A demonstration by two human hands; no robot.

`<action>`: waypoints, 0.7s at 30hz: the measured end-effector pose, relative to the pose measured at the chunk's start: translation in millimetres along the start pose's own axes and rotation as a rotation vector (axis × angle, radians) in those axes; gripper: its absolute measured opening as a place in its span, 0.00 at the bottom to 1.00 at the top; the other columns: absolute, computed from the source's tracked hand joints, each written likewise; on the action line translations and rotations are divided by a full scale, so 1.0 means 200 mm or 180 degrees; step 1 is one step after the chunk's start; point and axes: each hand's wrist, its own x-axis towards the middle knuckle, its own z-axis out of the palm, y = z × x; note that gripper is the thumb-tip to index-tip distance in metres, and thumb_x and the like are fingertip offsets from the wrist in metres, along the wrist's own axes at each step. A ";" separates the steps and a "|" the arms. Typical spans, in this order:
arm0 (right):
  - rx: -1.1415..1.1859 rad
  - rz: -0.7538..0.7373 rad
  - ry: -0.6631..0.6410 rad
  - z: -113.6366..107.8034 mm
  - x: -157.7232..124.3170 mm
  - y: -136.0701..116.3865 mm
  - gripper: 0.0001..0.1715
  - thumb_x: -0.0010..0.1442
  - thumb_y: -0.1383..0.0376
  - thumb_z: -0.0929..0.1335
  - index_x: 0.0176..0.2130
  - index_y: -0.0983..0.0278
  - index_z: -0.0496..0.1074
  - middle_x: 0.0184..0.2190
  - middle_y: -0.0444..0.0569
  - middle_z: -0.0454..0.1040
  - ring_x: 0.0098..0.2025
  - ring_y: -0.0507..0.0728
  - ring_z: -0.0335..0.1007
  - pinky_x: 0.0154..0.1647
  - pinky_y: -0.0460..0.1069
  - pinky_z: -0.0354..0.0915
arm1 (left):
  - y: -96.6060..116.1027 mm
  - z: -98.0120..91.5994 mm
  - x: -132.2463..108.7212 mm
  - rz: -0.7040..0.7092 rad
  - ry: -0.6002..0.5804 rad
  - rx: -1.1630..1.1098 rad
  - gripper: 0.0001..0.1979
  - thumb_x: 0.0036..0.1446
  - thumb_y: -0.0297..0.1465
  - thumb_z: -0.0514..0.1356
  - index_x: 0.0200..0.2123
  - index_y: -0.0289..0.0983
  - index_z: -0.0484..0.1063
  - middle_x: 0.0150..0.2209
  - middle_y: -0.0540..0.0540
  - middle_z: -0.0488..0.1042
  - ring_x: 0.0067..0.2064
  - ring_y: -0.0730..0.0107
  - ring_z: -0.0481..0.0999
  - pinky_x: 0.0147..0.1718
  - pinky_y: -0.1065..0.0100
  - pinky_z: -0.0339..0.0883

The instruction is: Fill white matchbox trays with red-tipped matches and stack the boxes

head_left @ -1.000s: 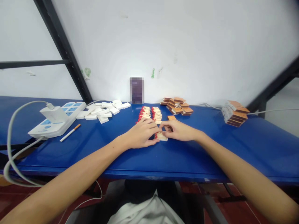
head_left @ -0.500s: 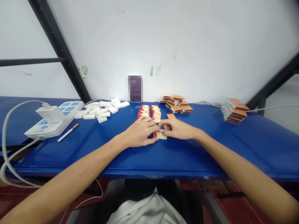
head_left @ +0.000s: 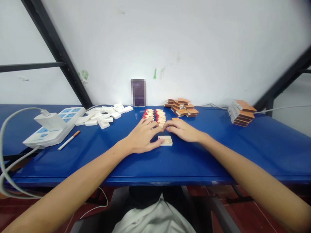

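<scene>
A white matchbox tray point(head_left: 167, 143) lies in front of me with several matches in it. My left hand point(head_left: 143, 136) is open above the table, its thumb at the tray's left end and its other fingers stretched toward the piled matches. Behind the tray lie a left pile of red-tipped matches point(head_left: 148, 114) and a right pile of matches point(head_left: 160, 117). At the near end of the right pile, my right hand point(head_left: 183, 130) has its thumb and forefinger close together. Whatever lies between those fingertips is too small to make out.
Several white trays point(head_left: 102, 117) are heaped at the left, beside a power strip point(head_left: 54, 127) and a cigarette point(head_left: 68, 140). Orange-brown matchbox sleeves point(head_left: 182, 108) lie behind my right hand; a stack of matchboxes point(head_left: 241, 113) stands farther right. A pixelated dark panel point(head_left: 138, 93) leans on the wall.
My right hand has moved from the tray to the near end of the match piles. My left fingers no longer reach over the tray, so more of it shows. The view has shifted slightly.
</scene>
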 end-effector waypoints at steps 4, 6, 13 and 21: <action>-0.0329 0.0067 0.0178 0.01 0.01 0.05 0.20 0.68 0.65 0.58 0.47 0.64 0.76 0.46 0.52 0.78 0.49 0.60 0.71 0.53 0.53 0.61 | -0.04 -0.01 0.00 -0.0280 0.0294 0.0287 0.15 0.69 0.35 0.50 0.46 0.37 0.74 0.45 0.41 0.75 0.48 0.56 0.69 0.45 0.56 0.58; -0.0509 0.0155 0.0130 0.02 0.02 0.06 0.21 0.67 0.65 0.59 0.50 0.64 0.76 0.50 0.53 0.78 0.52 0.62 0.71 0.56 0.55 0.61 | -0.06 -0.01 0.00 -0.0368 0.0413 0.0326 0.14 0.68 0.34 0.50 0.43 0.36 0.75 0.42 0.42 0.76 0.43 0.60 0.70 0.42 0.58 0.57; -0.0723 0.0131 -0.0071 0.02 0.01 0.06 0.25 0.67 0.67 0.58 0.58 0.63 0.73 0.55 0.54 0.76 0.55 0.63 0.70 0.56 0.56 0.63 | -0.06 0.01 0.01 -0.0481 0.0833 -0.0022 0.15 0.67 0.31 0.50 0.31 0.36 0.73 0.23 0.52 0.72 0.25 0.73 0.65 0.37 0.61 0.57; -0.0844 0.0159 -0.0157 0.02 0.00 0.06 0.26 0.67 0.68 0.59 0.61 0.63 0.71 0.53 0.56 0.77 0.51 0.63 0.72 0.50 0.55 0.64 | -0.05 0.04 0.00 -0.0349 0.0448 0.0275 0.13 0.61 0.35 0.57 0.42 0.36 0.78 0.46 0.39 0.72 0.47 0.55 0.69 0.44 0.56 0.63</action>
